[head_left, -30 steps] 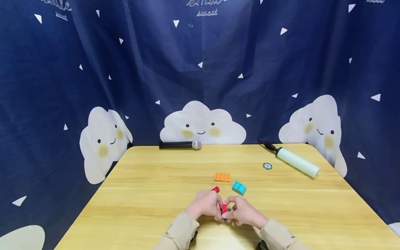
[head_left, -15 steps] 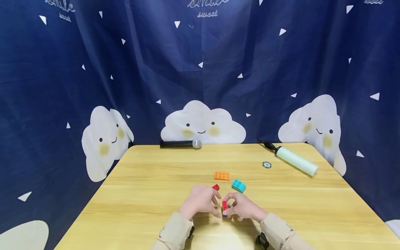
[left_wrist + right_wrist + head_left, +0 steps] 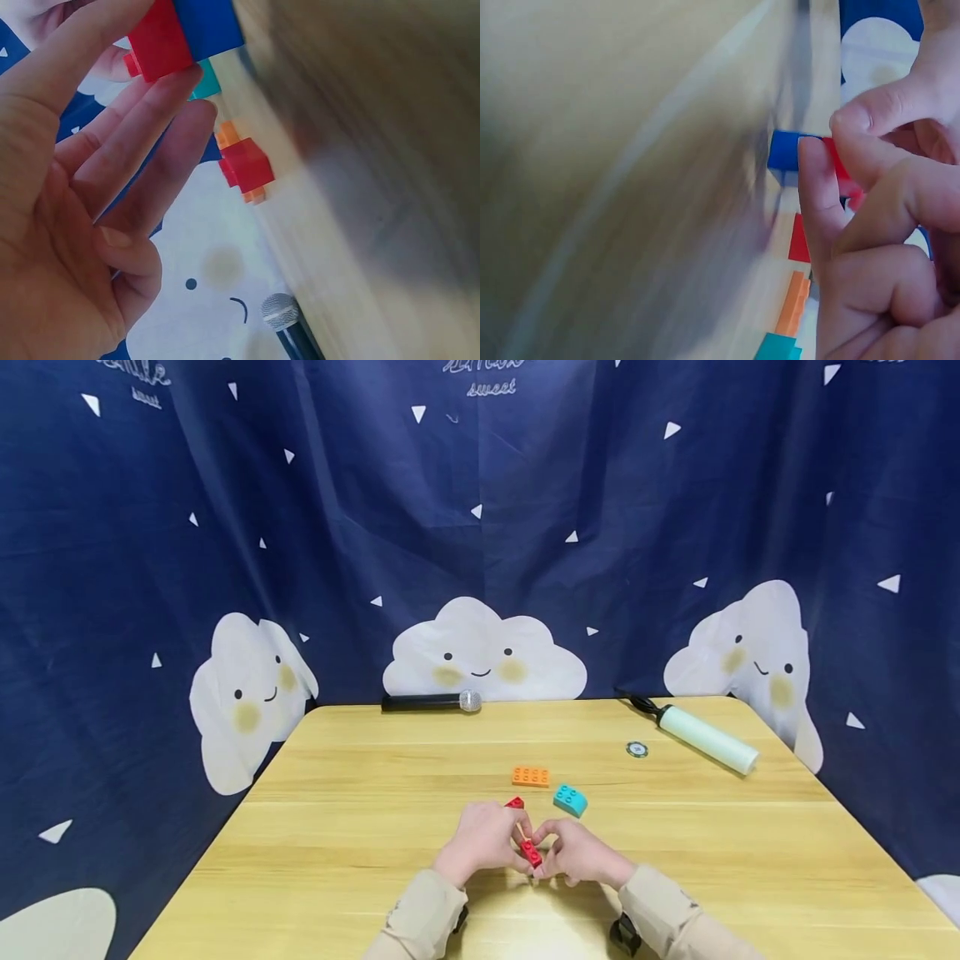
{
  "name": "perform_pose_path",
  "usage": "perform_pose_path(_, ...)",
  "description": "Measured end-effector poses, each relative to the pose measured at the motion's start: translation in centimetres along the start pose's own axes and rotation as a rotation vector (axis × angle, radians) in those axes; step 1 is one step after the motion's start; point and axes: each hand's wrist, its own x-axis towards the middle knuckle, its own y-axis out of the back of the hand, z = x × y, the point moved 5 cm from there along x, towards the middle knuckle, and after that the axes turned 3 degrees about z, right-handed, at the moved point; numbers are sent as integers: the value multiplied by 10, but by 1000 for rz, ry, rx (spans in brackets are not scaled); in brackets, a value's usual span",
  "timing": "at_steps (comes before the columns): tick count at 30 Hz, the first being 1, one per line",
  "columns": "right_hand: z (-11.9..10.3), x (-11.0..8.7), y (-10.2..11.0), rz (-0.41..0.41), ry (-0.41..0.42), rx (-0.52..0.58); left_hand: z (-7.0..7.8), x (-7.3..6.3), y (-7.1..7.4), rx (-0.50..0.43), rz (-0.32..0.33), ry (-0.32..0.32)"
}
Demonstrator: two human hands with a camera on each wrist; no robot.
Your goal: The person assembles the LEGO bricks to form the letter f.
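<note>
A red toy building brick (image 3: pixel 531 853) sits joined on top of a blue toy building brick (image 3: pixel 208 28), near the front of the table. My left hand (image 3: pixel 486 839) holds this pair between thumb and fingers, its other fingers loosely spread. From the other side my right hand (image 3: pixel 583 853) pinches the same pair; in the right wrist view, one fingertip (image 3: pixel 819 161) lies against the blue brick (image 3: pixel 784 150). Just beyond the left hand lies another red brick (image 3: pixel 514 803), partly hidden in the head view. The lower blue brick is mostly covered there.
An orange brick (image 3: pixel 531 777) and a turquoise curved brick (image 3: pixel 570 800) lie beyond the hands. Farther back are a round chip (image 3: pixel 637 749), a pale green hand pump (image 3: pixel 708 739) and a black microphone (image 3: pixel 431 702) at the table's rear edge. A dark blue curtain (image 3: pixel 337 527) hangs behind.
My left hand moved off the red-and-blue pair, then came back to grip it. The pair has turned from nearly straight to slanted, its far end toward the left. My right hand stays on it.
</note>
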Motion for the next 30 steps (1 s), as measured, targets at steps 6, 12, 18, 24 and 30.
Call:
perform_pose_path(6,0,-3,-4,49,3,-22,-3,-2,-2,-34,-8,24)
perform_pose_path(12,1,-5,-7,98,5,-78,-5,-4,-1,-5,-5,24)
perform_pose_path(18,-2,-6,-6,124,79,-169,-6,-4,-2,-30,-13,15)
perform_pose_path(24,-12,-7,-8,206,258,-420,-7,-3,-3,-130,-49,3)
perform_pose_path(30,-14,-8,-12,215,294,-475,-10,-4,-5,-123,-47,32)
